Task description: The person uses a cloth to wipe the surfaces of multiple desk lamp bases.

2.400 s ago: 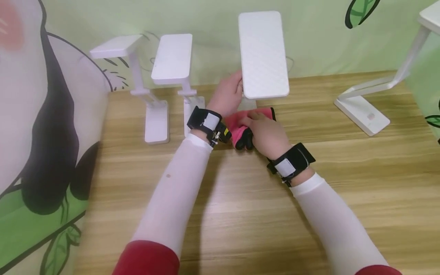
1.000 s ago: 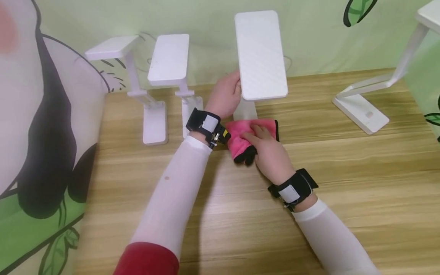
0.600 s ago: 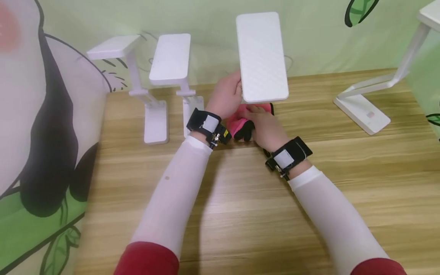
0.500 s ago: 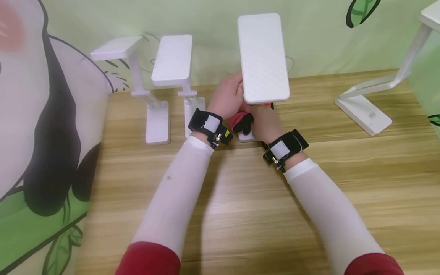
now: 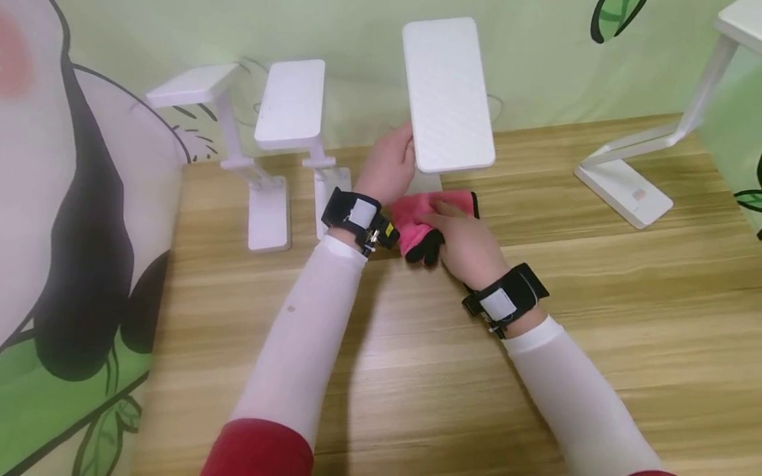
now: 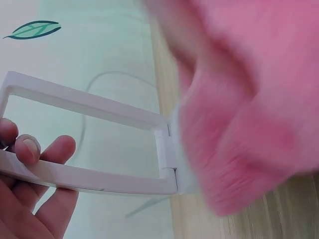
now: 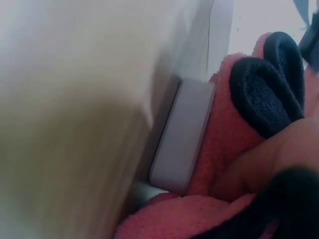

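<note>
In the head view my left hand (image 5: 388,165) is behind the left edge of a white desk lamp's head (image 5: 449,96). The left wrist view shows its fingers curled round one bar of the lamp's frame-like arm (image 6: 89,103). My right hand (image 5: 473,248) holds a fluffy pink cloth (image 5: 411,213) with black edging over the lamp's base, its fingers spread on top. Seen from the right wrist, the thumb digs into the folded cloth (image 7: 232,112) beside the end of the white base (image 7: 183,134). The cloth covers most of the base.
Two more white lamps stand to the left, one with its head (image 5: 292,102) near my left hand, the other with its base (image 5: 269,215) farther left. A fourth lamp (image 5: 624,192) stands at the right. The patterned wall (image 5: 548,73) rises behind the wooden table (image 5: 417,370).
My right hand has moved the cloth back and forth along the lamp base: toward me, then away toward the wall, and now toward me again. My left hand keeps its grip on the lamp.
</note>
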Tool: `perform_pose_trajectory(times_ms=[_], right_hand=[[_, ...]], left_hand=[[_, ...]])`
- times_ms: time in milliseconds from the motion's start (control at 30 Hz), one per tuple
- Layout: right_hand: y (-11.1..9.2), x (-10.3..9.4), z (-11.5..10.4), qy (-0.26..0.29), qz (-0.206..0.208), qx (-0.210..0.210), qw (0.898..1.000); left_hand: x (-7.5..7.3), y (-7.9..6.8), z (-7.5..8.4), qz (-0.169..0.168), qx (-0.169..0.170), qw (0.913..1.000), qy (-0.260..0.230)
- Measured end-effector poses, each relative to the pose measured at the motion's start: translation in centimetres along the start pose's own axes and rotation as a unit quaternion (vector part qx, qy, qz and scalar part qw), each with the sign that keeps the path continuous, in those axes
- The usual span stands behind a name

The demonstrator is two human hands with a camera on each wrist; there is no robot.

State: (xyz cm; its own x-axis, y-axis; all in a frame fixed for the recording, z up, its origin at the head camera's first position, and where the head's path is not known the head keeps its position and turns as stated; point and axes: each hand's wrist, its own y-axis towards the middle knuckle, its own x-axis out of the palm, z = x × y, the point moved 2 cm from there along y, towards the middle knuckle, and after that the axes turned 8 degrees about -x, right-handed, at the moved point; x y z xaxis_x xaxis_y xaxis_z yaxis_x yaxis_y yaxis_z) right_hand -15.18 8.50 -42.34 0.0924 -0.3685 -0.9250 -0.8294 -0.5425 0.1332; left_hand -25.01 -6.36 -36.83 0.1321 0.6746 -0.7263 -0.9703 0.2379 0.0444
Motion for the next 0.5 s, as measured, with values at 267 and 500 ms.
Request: perform_pose_trajectory(times_ms=[267,500], right_hand=[[-2.3,-0.5,-0.9,-0.023,-0.004,-0.01,1.0],[0.9,-0.6,0.8,-0.016,-0.029,-0.005,0.999]], left_hand=[[0.5,0.5,0.2,-0.001,0.013,0.9998,0.016],[0.7,0.6,0.3,-0.004,0.017,0.9998,0.002]])
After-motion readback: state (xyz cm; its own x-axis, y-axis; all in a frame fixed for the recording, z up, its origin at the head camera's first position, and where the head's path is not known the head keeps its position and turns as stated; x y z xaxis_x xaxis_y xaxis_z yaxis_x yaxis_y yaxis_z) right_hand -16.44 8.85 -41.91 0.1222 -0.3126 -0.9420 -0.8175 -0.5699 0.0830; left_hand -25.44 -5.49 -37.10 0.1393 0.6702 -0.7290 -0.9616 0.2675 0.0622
